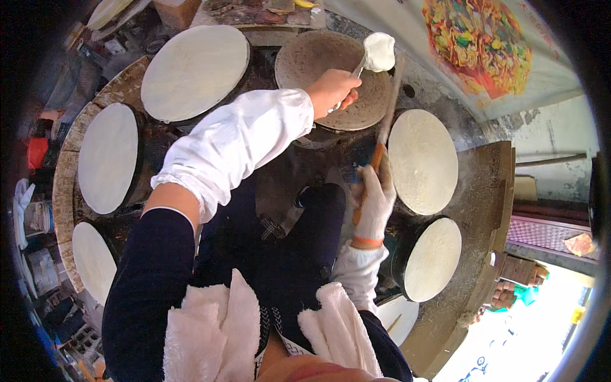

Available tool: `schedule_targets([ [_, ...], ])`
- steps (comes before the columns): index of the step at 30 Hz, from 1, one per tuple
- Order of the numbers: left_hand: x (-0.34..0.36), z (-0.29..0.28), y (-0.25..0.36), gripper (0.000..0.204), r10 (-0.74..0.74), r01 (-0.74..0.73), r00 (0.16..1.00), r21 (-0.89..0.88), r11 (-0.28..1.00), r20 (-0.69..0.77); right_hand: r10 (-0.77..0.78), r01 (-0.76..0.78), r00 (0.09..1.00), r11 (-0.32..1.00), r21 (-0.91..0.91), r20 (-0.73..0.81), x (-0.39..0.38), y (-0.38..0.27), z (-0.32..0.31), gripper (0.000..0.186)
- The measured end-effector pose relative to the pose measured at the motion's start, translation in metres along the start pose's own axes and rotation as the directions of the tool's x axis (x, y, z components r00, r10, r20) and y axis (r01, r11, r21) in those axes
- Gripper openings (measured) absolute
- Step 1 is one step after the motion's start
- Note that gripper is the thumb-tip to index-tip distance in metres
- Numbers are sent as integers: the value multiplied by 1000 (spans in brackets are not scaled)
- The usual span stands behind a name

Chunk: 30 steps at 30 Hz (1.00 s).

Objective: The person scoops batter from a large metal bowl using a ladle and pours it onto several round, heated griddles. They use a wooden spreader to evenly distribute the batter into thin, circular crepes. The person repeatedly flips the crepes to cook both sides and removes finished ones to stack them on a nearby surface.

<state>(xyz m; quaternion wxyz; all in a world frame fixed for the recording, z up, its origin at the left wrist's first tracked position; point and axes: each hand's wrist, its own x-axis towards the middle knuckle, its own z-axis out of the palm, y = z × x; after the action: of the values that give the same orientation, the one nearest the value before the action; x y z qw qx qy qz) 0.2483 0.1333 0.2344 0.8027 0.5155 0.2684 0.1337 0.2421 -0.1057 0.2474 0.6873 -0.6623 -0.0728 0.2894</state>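
Note:
My bare left hand (334, 92), with a white sleeve cover above it, grips the handle of a ladle (380, 52) heaped with white batter. The ladle hangs over the far right part of a bare round griddle (305, 60). In a white glove, my right hand (374, 197) is closed around the orange-brown handle of a long, narrow tool (393, 102). Its greyish shaft or blade points away from me, along the right edge of the bare griddle. Close to my right hand, a pale round sheet of batter (423, 162) covers another griddle.
More batter-covered griddles (196, 73) ring me on both sides, set along a curved counter (70, 165). Faint steam shows at the right. A hanging sheet with a food picture (480, 44) borders the far right. Clutter, including a red object (37, 153), lies beyond the counter's left edge.

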Motion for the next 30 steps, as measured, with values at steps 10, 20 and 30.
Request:
schedule_targets([
  [10,45,-83,-87,54,524,44,851,999,-21,-27,-18,38,996,974,225,-86,67,63,15,55],
  [20,20,-120,36,37,951,-188,308,979,76,-15,158,-133,983,965,225,-97,107,104,48,51],
  [30,-94,-120,-47,37,-54,38,969,-70,997,-243,-238,235,971,918,-321,28,247,102,101,52],
])
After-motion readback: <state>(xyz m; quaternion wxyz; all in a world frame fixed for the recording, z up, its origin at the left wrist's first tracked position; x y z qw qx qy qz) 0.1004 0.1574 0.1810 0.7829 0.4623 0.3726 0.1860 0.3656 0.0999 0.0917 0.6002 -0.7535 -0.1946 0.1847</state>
